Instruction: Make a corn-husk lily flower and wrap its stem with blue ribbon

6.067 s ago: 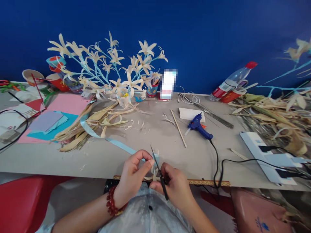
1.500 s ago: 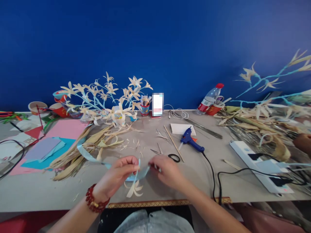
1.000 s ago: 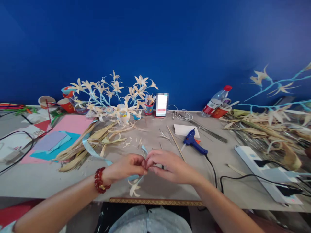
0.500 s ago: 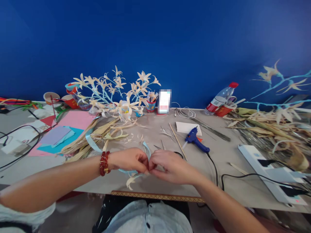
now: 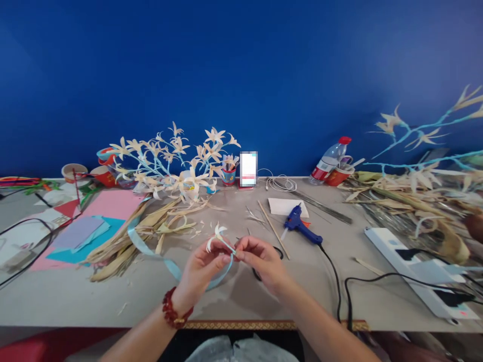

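My left hand (image 5: 206, 264), with a red bead bracelet at the wrist, pinches a small cream flower (image 5: 219, 232) by its stem. The stem is wrapped in light blue and slants down to the right. Fingertips of my right hand (image 5: 262, 259) close on the stem's lower end, touching the left fingertips. A light blue ribbon (image 5: 141, 244) runs from the husk pile, passes behind my left hand and loops up to the stem. Scissors with black handles (image 5: 279, 252) lie partly hidden behind my right hand.
A blue glue gun (image 5: 302, 226) lies right of a thin wooden stick (image 5: 273, 229). Dried husks (image 5: 116, 249) and coloured paper (image 5: 81, 234) lie left. Finished flower branches (image 5: 166, 158) stand behind. A white power strip (image 5: 411, 271) with black cords is at right; a bottle (image 5: 329, 163) leans behind.
My hands have turned upward and the flower, which hung below them, now points up above the left fingers. The view has shifted slightly, and more of the ribbon shows.
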### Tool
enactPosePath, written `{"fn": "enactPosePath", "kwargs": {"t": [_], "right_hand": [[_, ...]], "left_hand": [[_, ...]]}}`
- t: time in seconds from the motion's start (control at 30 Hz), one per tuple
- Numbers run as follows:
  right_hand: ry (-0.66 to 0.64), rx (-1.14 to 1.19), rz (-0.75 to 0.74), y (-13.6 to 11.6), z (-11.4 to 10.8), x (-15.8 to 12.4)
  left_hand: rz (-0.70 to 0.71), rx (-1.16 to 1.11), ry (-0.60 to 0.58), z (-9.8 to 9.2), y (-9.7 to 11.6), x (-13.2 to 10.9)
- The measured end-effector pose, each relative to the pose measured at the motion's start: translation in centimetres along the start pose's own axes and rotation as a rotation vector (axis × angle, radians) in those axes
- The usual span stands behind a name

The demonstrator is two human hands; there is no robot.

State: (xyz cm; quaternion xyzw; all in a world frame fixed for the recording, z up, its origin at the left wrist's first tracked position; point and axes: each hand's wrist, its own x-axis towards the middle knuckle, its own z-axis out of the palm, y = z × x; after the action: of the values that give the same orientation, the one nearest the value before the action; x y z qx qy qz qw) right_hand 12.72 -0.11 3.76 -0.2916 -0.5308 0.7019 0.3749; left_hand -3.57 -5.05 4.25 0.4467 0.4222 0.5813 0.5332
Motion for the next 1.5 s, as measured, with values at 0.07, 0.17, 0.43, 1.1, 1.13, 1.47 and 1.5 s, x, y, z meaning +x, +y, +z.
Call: {"fn": "enactPosePath", "kwargs": {"t": [0.07,0.17,0.43,1.1,1.13,1.47,1.5], "right_hand": [[0.006,0.011,-0.02,0.1,0.1,0.2],[-0.001,-0.02,-0.059,0.0,-0.1,0.4],[0.01,-0.134,-0.139,-0.3,-0.7,0.7],[-0.05,0.407,0.235,-0.7,-1.3,1.7],[-0.052,0.413,0.234,-0.7,-1.3,1.7],[-0.032,0.371,0.25,-0.8,-1.5,1.7],[-0.027,0.36,0.245,-0.9,-1.5,1.7]], "left_hand": [[0.023,-0.012,0.043,0.7,0.2,0.3],[0.023,0.011,0.054,1.0,0.7,0.9],[-0.009,-0.132,0.061,1.3,-0.2,1.7],[0.077,-0.076,-0.066,0.5,-1.0,3.4],[0.082,-0.078,-0.054,0.6,-1.2,3.4],[0.071,-0.148,0.049,0.8,-2.3,3.1],[0.074,-0.152,0.054,0.8,-2.3,3.1]]}}
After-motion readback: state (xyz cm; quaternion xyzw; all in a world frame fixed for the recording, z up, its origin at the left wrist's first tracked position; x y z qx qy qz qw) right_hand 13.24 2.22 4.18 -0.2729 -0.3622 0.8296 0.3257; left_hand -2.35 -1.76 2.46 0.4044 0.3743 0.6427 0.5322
